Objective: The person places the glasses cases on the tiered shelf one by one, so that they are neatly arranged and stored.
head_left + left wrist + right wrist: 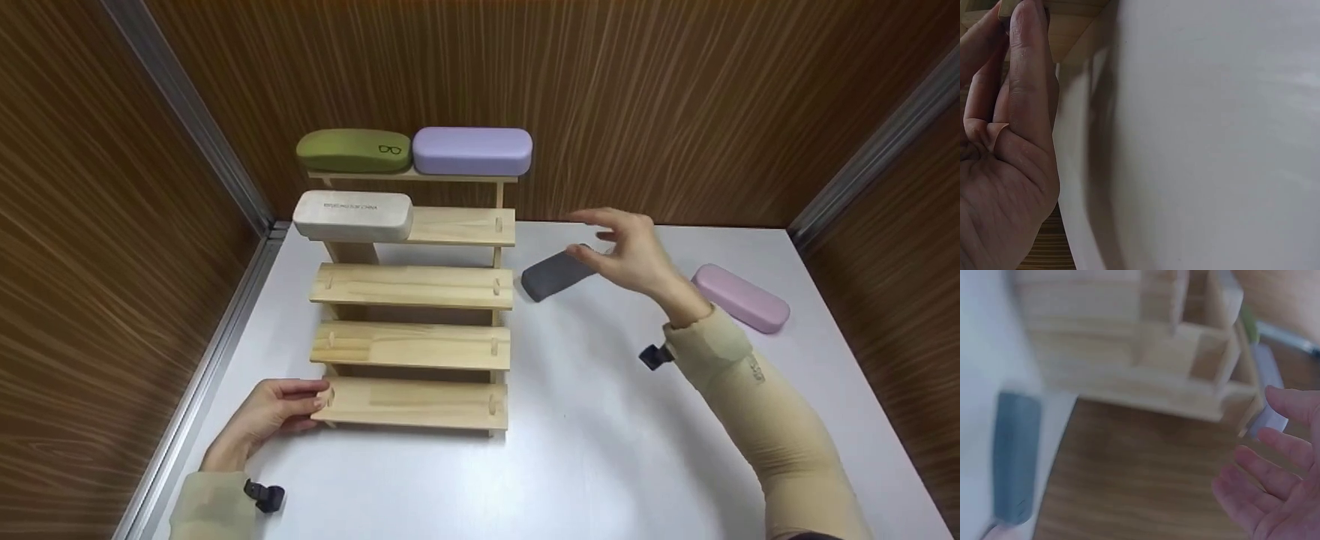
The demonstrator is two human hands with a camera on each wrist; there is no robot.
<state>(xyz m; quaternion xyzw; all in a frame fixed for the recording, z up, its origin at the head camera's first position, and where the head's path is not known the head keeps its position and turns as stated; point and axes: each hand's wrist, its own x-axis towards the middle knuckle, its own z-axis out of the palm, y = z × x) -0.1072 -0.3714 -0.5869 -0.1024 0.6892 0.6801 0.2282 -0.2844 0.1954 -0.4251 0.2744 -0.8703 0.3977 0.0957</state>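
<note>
A stepped wooden rack [411,285] stands on the white table. At the left end of its lowest board, my left hand [274,409] pinches the wood between thumb and fingers; the left wrist view shows the fingertips at the board's corner [1009,8]. My right hand [630,251] is raised with fingers spread and holds nothing. Below its thumb lies a dark grey glasses case [553,276], partly hidden by the hand in the head view. The right wrist view, blurred, shows this grey case [1016,458] apart from the fingers [1247,495].
On the top board sit a green glasses case [354,151] and a lavender one [472,151]. A white case [352,215] occupies the left of the second board. Towards the table's right side lies a pink case [741,298]. Wood-grain walls [637,97] enclose the table.
</note>
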